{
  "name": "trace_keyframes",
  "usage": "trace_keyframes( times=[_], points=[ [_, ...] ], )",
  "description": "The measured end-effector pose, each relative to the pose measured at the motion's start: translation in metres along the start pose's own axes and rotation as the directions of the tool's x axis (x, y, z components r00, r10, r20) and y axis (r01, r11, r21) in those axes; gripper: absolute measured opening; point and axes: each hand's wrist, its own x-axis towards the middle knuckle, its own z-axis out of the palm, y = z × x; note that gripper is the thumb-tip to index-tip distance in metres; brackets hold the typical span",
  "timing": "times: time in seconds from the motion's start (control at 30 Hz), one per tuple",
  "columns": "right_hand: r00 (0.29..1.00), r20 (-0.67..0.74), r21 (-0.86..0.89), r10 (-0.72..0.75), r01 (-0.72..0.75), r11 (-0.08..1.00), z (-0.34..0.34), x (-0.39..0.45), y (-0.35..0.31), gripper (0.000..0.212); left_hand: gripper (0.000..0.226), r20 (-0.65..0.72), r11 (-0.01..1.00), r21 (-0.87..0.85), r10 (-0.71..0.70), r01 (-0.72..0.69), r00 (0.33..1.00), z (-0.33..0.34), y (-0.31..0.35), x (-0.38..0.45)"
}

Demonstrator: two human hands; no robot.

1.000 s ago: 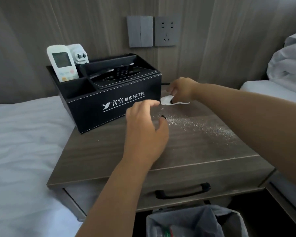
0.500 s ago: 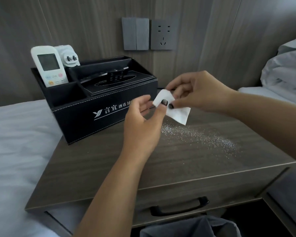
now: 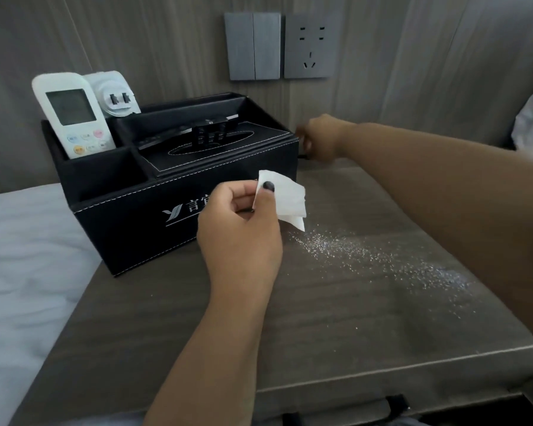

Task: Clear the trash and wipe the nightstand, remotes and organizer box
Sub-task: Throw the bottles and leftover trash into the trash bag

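Since half a second ago the paper scrap (image 3: 285, 199) has passed wholly to your left hand (image 3: 240, 229), pinched before the box (image 3: 154, 192), while your right hand (image 3: 322, 138), grip unclear, reaches behind it: clear that litter before wiping the bench (image 3: 320, 318).

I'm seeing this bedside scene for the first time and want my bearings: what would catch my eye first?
Probably the white scrap of paper pinched in the left hand, held just in front of the black organizer box. Next, the glittery sprinkle of crumbs across the right half of the nightstand. Then the white remote standing in the box's back left compartment, while the right hand reaches behind the box's right end.
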Motion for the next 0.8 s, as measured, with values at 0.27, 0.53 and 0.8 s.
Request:
trace_keyframes(
  times=[0.27,0.53,0.8],
  points=[
    [0.989,0.120,-0.288,-0.086,0.117,0.950,0.010,0.019,-0.010,0.016,0.004,0.078,1.000,0.028,-0.008,0.006,0.997,0.006,-0.001,-0.004],
    [0.996,0.092,-0.154,-0.020,0.034,0.987,-0.012,-0.009,-0.001,0.024,0.004,0.090,0.997,0.034,-0.073,0.070,0.993,0.006,0.003,-0.005],
    [0.998,-0.008,0.948,0.069,-0.014,0.316,-0.079,-0.131,0.024,0.015,0.036,0.159,0.999,-0.027,0.034,-0.031,0.987,0.000,0.025,-0.011]
  ],
)
